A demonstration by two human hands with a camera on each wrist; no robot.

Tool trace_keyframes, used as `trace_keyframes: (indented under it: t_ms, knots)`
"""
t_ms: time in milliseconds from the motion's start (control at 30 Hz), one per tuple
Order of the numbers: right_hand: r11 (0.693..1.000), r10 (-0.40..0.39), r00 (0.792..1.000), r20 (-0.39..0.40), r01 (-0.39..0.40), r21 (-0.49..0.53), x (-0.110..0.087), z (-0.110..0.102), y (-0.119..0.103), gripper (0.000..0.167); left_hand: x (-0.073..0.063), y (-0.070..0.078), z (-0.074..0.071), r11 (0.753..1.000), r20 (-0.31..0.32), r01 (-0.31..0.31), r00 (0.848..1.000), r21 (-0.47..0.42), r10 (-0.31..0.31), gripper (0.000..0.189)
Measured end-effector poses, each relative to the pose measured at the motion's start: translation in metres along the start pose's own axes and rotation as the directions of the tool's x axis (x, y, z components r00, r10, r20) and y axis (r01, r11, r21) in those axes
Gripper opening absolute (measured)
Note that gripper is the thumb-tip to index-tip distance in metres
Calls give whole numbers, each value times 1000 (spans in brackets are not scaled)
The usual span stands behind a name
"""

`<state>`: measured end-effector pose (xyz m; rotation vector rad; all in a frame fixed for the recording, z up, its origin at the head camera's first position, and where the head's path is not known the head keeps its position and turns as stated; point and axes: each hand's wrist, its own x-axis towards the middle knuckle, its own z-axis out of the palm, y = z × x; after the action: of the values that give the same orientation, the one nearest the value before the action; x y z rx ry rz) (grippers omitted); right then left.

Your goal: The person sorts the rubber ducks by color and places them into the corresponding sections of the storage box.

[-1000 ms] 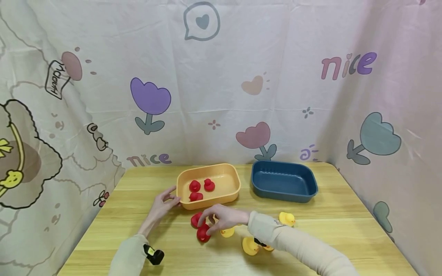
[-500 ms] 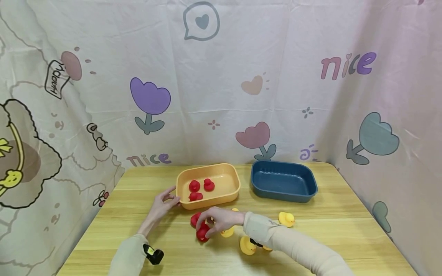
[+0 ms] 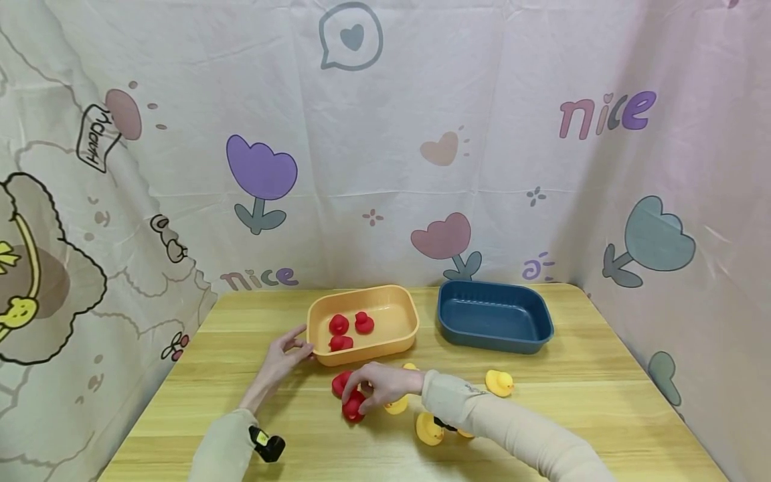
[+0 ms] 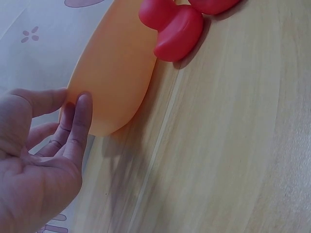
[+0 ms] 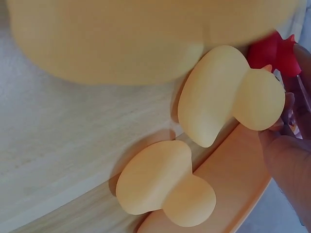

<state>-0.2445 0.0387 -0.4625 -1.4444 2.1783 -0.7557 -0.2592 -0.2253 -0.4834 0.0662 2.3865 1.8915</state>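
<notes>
My left hand (image 3: 284, 358) is at the left front corner of the yellow tray (image 3: 394, 348), with thumb and fingers on its rim and wall (image 4: 112, 77). Three red rubber ducks (image 3: 364, 323) sit inside that tray. In front of it, my right hand (image 3: 388, 383) pinches a red rubber duck (image 3: 353, 410) between thumb and fingers, low over the table. Another red duck (image 3: 340, 383) lies just behind that one, partly covered by the fingers. In the right wrist view a yellow duck (image 5: 214, 97) overlaps the right hand's fingertips, with a red duck (image 5: 274, 56) beyond.
A dark blue tray (image 3: 495, 343) stands right of the yellow one. Several yellow ducks lie on the wooden table (image 3: 313, 448): one (image 3: 499, 383) at the right, one (image 3: 430, 428) near the right sleeve, one (image 3: 395, 406) beneath the right hand. A patterned curtain (image 3: 373, 167) hangs behind.
The right hand has shifted slightly left and down, and its thumb and fingers have closed around the front red duck. The left hand and both trays stay put.
</notes>
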Motion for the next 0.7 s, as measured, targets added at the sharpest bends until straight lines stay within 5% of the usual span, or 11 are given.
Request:
trace_keyframes:
  t_ms: [700]
  knots:
    - [999,52,998,-23,-52,9,1,3,1,27,0,2,1,1000,-5,14,1000,-10,-14,64]
